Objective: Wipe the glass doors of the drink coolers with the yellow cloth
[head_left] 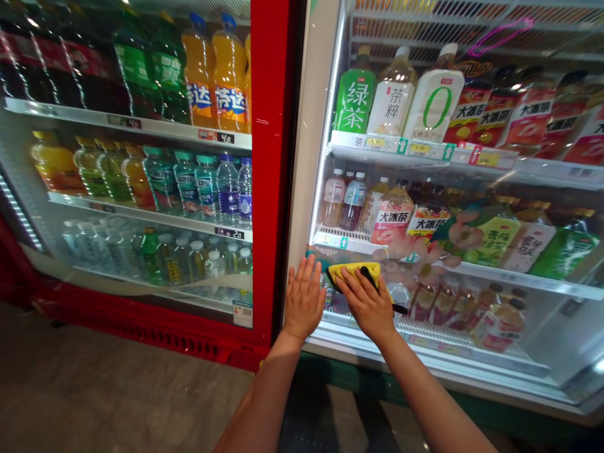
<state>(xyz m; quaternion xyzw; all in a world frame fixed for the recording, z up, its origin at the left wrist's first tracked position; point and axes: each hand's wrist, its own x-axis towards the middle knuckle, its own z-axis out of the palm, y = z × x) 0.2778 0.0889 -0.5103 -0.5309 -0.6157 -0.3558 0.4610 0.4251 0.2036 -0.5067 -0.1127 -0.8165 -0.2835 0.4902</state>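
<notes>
Two hands at the cooler door [315, 126]: left hand [303, 299] lies flat, fingers extended; right hand [370, 308] covers the folded yellow cloth [361, 267] at left's 2 o'clock, fingers slightly apart, and we can't tell whether they pinch it. We'd rate the cloth light, soft and floppy, nothing to break, but likely to slide or unfold. Best hold: spread fingers over the thick middle, keeping the black strip [400, 309] at 4 o'clock from dragging.
</notes>
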